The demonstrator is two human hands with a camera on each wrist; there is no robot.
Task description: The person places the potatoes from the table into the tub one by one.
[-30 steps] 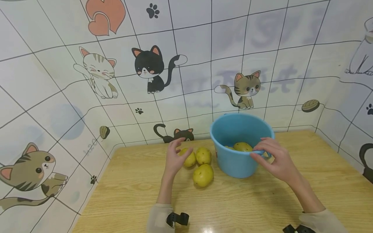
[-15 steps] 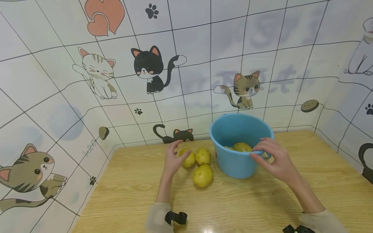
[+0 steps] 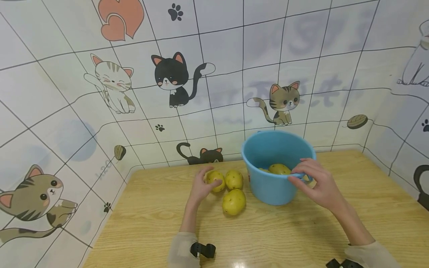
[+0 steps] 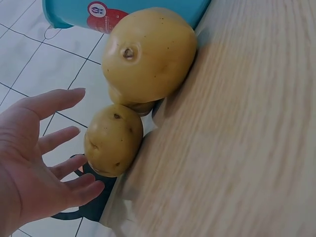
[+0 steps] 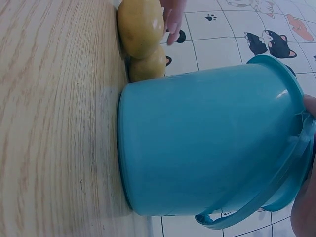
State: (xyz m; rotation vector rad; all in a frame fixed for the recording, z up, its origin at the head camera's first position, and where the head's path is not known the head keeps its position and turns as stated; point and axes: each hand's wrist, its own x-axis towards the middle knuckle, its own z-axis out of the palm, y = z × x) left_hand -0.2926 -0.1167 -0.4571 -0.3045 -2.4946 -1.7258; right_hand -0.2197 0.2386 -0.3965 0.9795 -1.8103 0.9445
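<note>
Three yellow potatoes stand grouped on the table: a left one [image 3: 216, 181], a back one [image 3: 234, 179] and a front one [image 3: 234, 203]. My left hand [image 3: 200, 189] reaches over the left potato, thumb and fingers spread. In the left wrist view a gap shows between the palm and this potato [image 4: 114, 140]; the fingertips come close to it. Right of the group stands a light blue bucket [image 3: 272, 190], upright, with a potato [image 3: 279, 169] visible inside; part of another shows beside it. My right hand [image 3: 320, 186] pinches the bucket's near right rim between thumb and fingers.
The wooden table [image 3: 261, 242] meets a tiled-pattern wall [image 3: 221, 111] with cartoon cats behind the bucket. A blue handle [image 5: 266, 197] hangs along the bucket's side in the right wrist view. Black camera mounts [image 3: 203, 250] sit on both wrists.
My left hand has lowered slightly and moved closer round the left potato. My right hand, the bucket and the potatoes have stayed in place.
</note>
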